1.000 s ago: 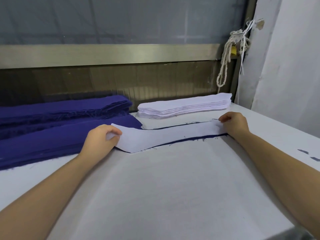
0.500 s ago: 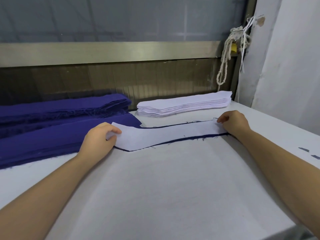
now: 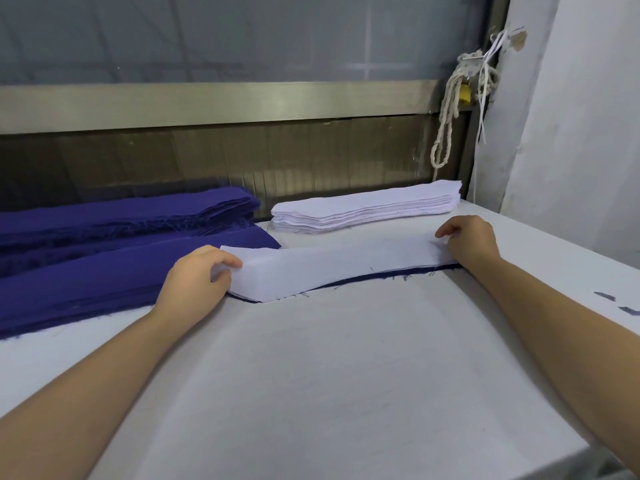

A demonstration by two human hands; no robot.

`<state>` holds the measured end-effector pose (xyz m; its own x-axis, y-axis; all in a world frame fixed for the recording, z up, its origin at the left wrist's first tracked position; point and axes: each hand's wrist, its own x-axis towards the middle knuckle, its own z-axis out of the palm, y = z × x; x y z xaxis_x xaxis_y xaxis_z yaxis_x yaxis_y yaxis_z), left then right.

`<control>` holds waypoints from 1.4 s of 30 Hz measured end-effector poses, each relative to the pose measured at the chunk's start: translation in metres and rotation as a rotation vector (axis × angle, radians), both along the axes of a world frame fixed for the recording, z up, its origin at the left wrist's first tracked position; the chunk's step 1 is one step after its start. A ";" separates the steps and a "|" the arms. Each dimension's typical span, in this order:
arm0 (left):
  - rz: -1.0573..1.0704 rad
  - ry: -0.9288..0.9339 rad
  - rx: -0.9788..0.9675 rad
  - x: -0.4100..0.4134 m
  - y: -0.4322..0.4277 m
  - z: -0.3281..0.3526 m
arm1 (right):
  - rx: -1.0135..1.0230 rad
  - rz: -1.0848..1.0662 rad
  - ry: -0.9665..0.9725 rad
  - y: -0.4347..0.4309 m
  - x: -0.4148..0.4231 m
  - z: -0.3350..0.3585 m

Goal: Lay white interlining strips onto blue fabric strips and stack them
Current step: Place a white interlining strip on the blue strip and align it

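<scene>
A white interlining strip [image 3: 332, 268] lies across the table's middle on top of a blue fabric strip [image 3: 367, 278], whose dark edge shows only along the near side. My left hand [image 3: 194, 282] pinches the strip's left end with curled fingers. My right hand [image 3: 467, 240] pinches its right end. A stack of white interlining strips [image 3: 367, 211] sits behind, at the table's back. Piles of blue fabric strips [image 3: 104, 258] lie at the left.
The white padded table [image 3: 329, 375] spreads out in front of me. A knotted cord [image 3: 450, 109] hangs at the back right beside a white wall. Small blue scraps [image 3: 620, 304] lie near the right edge. A metal rail and window run along the back.
The white strip has shifted slightly away from me on the blue strip, so the blue edge along its far side is now covered. Both hands stay at its ends.
</scene>
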<state>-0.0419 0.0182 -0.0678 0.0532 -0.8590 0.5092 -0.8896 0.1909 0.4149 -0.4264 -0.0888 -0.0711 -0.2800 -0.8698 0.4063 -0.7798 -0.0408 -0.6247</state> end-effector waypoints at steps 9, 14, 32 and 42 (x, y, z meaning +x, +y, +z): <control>0.017 -0.020 0.000 0.002 0.000 -0.002 | 0.088 0.036 0.053 -0.004 -0.003 -0.005; 0.020 -0.037 0.010 0.005 -0.001 -0.003 | 0.129 0.033 0.073 -0.004 -0.002 -0.005; 0.104 -0.084 0.035 0.007 -0.004 -0.004 | 0.183 0.025 0.102 0.001 0.003 -0.002; 0.166 -0.121 0.027 0.010 -0.005 -0.005 | 0.182 -0.002 0.326 0.000 0.006 -0.003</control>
